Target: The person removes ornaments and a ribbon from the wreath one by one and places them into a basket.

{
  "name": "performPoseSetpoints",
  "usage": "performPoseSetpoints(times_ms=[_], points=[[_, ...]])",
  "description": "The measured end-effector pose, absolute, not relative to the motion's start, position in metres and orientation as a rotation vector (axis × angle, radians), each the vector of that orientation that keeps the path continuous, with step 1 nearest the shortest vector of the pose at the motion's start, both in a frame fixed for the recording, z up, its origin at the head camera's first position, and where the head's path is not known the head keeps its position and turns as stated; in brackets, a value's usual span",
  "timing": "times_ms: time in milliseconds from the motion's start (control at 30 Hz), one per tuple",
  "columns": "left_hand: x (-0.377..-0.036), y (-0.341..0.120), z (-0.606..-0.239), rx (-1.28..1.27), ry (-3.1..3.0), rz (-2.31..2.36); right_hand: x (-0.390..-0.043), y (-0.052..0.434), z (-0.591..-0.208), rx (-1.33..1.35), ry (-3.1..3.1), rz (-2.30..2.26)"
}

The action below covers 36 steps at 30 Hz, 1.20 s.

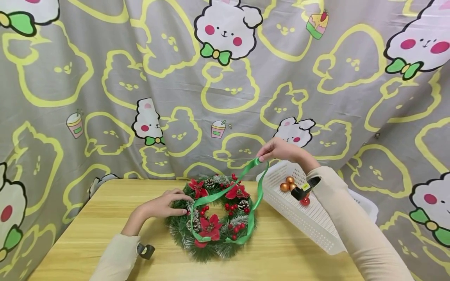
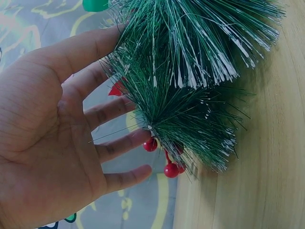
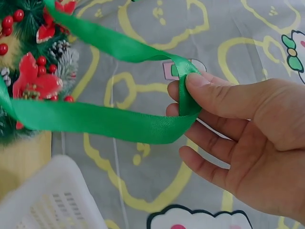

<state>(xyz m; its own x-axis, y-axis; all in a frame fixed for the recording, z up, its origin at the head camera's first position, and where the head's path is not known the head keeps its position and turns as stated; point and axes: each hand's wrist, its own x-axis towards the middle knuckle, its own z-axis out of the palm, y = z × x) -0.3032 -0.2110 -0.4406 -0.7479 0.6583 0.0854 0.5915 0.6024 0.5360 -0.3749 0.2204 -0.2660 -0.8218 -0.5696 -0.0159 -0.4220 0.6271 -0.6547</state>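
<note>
A person seated at a wooden table (image 1: pixel 105 218) works a green ribbon (image 1: pixel 258 191) around a Christmas wreath (image 1: pixel 214 218) that lies flat on the tabletop. The right hand (image 1: pixel 281 150) is raised above and beyond the wreath, thumb and forefinger pinching a fold of the ribbon; the right wrist view shows the band doubled over at the pinch, its two runs dropping away from the fingers toward the wreath. Held high like this, the ribbon appears to be kept taut and clear of the pine needles, berries and red flowers below the grip. The left hand (image 1: pixel 161 205) lies against the wreath's near-left edge with fingers spread and nearly straight, touching the frosted needles rather than clasping them, a hold that looks meant to steady the ring against the ribbon's pull. Just beneath the right wrist sits a white perforated basket (image 1: pixel 309 222), tipped toward the wreath, with gold balls (image 1: pixel 286 184) and a red one inside, within easy reach. A cartoon-printed cloth (image 1: pixel 225 78) hangs behind.
</note>
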Motion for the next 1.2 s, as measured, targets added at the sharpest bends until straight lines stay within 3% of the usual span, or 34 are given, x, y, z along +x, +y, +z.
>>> performPoseSetpoints(times_ms=[500, 1000, 1200], points=[[-0.304, -0.211, -0.442, 1.079, 2.705, 0.836, -0.37, 0.254, -0.235, -0.794, 2.75, -0.86], [-0.304, -0.212, -0.442, 1.063, 2.708, 0.829, -0.375, 0.291, -0.229, -0.661, 2.753, -1.168], [-0.304, -0.211, -0.441, 1.059, 2.706, 0.826, -0.377, 0.311, -0.232, -0.557, 2.617, -1.487]])
